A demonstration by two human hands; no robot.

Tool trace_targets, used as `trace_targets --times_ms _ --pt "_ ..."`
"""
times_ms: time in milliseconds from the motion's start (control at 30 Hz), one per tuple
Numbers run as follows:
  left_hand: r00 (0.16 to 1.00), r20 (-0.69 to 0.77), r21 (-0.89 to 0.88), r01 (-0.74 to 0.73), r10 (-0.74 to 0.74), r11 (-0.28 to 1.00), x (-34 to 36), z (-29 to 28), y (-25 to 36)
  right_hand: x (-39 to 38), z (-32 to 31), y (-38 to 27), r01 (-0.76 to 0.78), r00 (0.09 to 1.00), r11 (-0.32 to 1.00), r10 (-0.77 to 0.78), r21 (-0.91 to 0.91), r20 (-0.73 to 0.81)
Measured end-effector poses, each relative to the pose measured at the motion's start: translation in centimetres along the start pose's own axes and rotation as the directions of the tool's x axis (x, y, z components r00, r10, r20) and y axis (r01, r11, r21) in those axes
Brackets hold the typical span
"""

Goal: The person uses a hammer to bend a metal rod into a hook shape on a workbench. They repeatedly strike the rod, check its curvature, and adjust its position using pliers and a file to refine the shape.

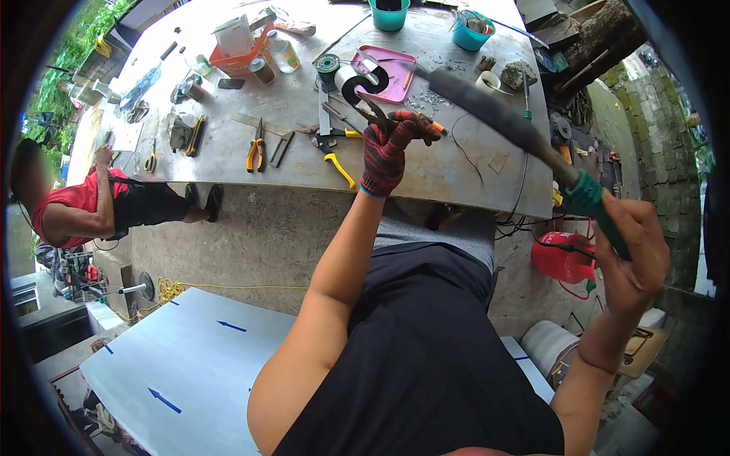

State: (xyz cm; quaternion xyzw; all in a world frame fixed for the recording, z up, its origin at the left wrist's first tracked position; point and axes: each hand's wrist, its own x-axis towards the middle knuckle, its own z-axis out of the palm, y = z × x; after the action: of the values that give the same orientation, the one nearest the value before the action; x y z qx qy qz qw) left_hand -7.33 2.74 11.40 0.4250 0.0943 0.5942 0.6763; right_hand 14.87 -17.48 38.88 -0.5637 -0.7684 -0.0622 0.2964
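Note:
My left hand [391,144], in a red and black knit glove, is closed around dark pliers [376,114] over the table. Just beyond their jaws is a black S-shaped metal letter [350,87]; whether the jaws grip it is hard to see. An orange-tipped end [439,128] sticks out beside the gloved fingers. On the right, my bare right hand [635,251] grips the green handle of a large soldering iron [502,121], raised above the table. Its thick dark barrel slants up and left, its thin tip near a pink tray [411,95].
Cutters with yellow handles [338,169], orange-handled pliers [256,152] and an orange basket [228,64] lie on the metal table. Teal buckets [473,32] stand at its far side. A person in red [84,201] is at the left. Behind me lies a pale sheet [205,357]; a red tank [563,257] stands right.

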Motion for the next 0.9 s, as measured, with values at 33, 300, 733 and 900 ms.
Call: trace_targets --times_ms 33,300,733,900 --pt "1.000 0.008 -0.025 0.012 -0.012 1.000 -0.1 -0.1 -0.1 -0.4 -0.2 0.5 -0.024 1.000 1.000 0.023 -0.011 -0.018" --pt "0.996 0.007 -0.203 0.087 -0.087 0.975 -1.3 0.1 -0.5 -3.3 -0.1 4.8 -0.281 0.956 0.941 0.258 -0.189 -0.139" --pt "0.923 -0.073 -0.123 0.368 -0.378 0.922 -5.6 0.0 -3.1 -10.0 8.0 22.9 -0.581 0.783 0.810 0.584 0.084 -0.216" --pt "0.849 -0.155 -0.131 0.489 -0.505 0.862 -7.1 -0.1 -4.0 -12.8 14.4 30.2 -0.642 0.704 0.737 0.676 0.213 -0.216"
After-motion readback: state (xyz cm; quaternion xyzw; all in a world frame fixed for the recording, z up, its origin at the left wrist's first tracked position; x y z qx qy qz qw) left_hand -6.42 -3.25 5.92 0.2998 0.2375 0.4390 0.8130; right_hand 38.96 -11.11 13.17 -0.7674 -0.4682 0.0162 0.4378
